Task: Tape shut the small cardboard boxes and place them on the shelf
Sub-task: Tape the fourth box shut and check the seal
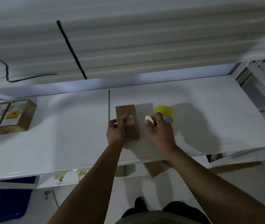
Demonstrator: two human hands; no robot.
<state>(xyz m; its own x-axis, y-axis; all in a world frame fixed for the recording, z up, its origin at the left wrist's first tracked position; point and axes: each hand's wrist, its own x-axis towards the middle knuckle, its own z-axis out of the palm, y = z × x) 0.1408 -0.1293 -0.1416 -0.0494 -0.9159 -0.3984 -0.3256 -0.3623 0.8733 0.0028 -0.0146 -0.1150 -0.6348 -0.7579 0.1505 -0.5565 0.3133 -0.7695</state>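
Observation:
A small brown cardboard box [128,110] lies on the white shelf surface [63,126], with a torn white and orange label on its top. My left hand [116,131] grips the box's left side, thumb pressed on the label. My right hand [159,130] hovers just right of the box and pinches a small white scrap [148,119] between its fingers. A yellow tape roll [165,111] stands behind my right hand, partly hidden by it.
Several labelled cardboard boxes [7,117] sit in a row at the far left of the shelf. Another brown box [153,168] lies on the lower level under the front edge. A blue bin [4,202] is at bottom left. Black cables hang on the wall behind.

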